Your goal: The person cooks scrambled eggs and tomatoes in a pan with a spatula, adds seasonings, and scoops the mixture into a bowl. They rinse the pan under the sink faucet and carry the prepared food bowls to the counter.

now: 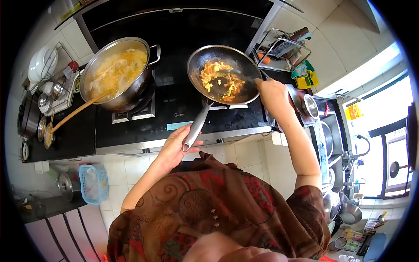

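A dark frying pan (251, 89) with scrambled egg and reddish pieces (233, 85) in it sits on the right burner. Its grey handle (198, 124) points toward me and lies across my left hand (174, 146). The left fingers pass under the handle and the thumb is on its left side, in a loose hold. My right hand (274, 97), at the pan's right rim, is closed around the end of a spatula (246, 77). The spatula's head reaches into the egg, partly blurred; most of its grip is hidden by my fingers.
On the left burner stands a steel pot (126, 102) of bubbling yellow liquid, a long wooden utensil (78, 114) leaning across its rim. A dish rack (56, 94) is at left, a knife rack (283, 52) at back right, and a sink (334, 144) further right.
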Demonstrator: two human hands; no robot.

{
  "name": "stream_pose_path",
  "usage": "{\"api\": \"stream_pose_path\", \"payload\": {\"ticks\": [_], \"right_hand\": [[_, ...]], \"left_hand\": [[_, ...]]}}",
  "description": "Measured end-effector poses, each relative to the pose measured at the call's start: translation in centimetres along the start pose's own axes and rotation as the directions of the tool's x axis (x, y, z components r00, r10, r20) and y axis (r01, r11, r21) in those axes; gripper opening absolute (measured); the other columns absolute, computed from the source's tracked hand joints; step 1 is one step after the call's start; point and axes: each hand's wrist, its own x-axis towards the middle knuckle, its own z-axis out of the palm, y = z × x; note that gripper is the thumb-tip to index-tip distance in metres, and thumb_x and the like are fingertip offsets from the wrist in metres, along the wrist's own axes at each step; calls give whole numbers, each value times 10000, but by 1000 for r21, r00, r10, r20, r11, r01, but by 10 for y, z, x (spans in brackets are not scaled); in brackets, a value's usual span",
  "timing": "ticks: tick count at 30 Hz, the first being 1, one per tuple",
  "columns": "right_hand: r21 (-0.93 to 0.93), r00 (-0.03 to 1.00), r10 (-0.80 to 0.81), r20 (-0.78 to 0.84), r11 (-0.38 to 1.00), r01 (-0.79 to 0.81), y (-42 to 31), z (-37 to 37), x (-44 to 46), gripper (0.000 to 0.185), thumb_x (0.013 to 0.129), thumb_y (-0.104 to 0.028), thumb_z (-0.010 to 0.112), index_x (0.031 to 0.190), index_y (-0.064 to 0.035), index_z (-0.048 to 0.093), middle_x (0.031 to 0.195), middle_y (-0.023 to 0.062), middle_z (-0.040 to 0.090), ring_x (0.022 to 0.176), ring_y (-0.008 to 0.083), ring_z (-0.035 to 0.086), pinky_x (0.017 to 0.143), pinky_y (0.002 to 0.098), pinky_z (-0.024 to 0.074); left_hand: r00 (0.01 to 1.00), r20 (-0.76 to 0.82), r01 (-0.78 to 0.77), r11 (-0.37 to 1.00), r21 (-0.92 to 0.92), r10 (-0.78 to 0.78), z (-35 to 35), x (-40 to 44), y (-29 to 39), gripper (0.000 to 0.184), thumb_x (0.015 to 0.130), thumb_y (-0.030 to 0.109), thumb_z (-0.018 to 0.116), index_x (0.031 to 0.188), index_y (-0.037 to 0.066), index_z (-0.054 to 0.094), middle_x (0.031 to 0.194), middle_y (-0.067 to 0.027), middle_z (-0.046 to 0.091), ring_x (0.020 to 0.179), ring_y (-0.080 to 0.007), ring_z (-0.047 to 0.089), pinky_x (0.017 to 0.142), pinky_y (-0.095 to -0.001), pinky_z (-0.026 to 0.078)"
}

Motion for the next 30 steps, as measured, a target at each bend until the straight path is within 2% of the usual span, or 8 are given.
{"api": "stream_pose_path", "payload": {"ticks": [3, 6, 11, 16, 20, 25, 27, 30], "right_hand": [[22, 995, 92, -46, 996, -91, 1, 18, 8, 170, 809, -44, 559, 955, -106, 620, 818, 121, 660, 788, 294, 678, 619, 372, 546], [59, 999, -14, -52, 998, 17, 1, 69, 4, 218, 807, -48, 554, 1004, -115, 622, 795, 121, 644, 747, 289, 673, 617, 374, 541], [127, 1000, -8, -25, 992, 11, 1, 8, -40, 303, 814, -60, 552, 1090, -158, 629, 787, 132, 623, 744, 289, 660, 621, 410, 524], [100, 998, 58, 18, 993, -59, -3, 56, -41, 328, 837, -74, 523, 1138, -174, 603, 808, 140, 623, 720, 306, 652, 593, 408, 521], [194, 980, 115, -160, 977, -83, 10, 77, -45, 330, 851, -110, 537, 1164, -189, 607, 776, 121, 595, 684, 312, 637, 580, 419, 511], [307, 994, 113, -6, 946, -106, 13, 88, -65, 375, 816, -148, 644, 1186, -159, 590, 828, 146, 581, 732, 334, 623, 645, 430, 513], [335, 976, 148, -163, 938, -86, 11, 80, -77, 363, 822, -151, 645, 1178, -105, 593, 864, 153, 581, 789, 333, 613, 692, 420, 502], [594, 921, 224, -319, 805, 10, 18, 56, -79, 264, 857, -94, 612, 1107, -10, 629, 903, 161, 613, 758, 285, 612, 664, 353, 481]], "left_hand": [[999, 42, 21, 998, -52, -19, -8, 5, -2, 370, 997, 307, 424, 1247, 45, 501, 1096, -118, 631, 859, -209, 661, 682, -328, 560], [995, 65, 76, 995, -59, -72, -13, 14, -5, 399, 996, 328, 408, 1257, 45, 512, 1129, -120, 631, 894, -196, 653, 687, -316, 544], [995, 62, 84, 994, -69, -80, -15, 17, -9, 397, 986, 349, 433, 1219, 44, 532, 1108, -117, 637, 866, -201, 658, 669, -314, 548], [995, 33, 97, 990, -103, -94, -10, 21, -12, 402, 975, 369, 449, 1223, 67, 547, 1118, -106, 644, 837, -187, 659, 655, -302, 540], [997, -16, 69, 985, -155, -72, -14, 20, -17, 399, 967, 383, 466, 1206, 76, 556, 1089, -109, 655, 845, -200, 662, 657, -305, 542], [992, -110, 24, 963, -270, -55, -9, 16, -23, 365, 955, 366, 502, 1158, 68, 559, 1060, -130, 654, 840, -207, 661, 673, -308, 542], [992, -127, -15, 956, -294, -23, -14, 14, -33, 370, 953, 359, 507, 1170, 61, 547, 1060, -137, 650, 833, -207, 660, 680, -311, 540], [979, -205, -59, 946, -319, -8, -13, 2, -44, 350, 950, 345, 521, 1140, 52, 542, 1032, -137, 649, 797, -209, 662, 674, -322, 540]]}}
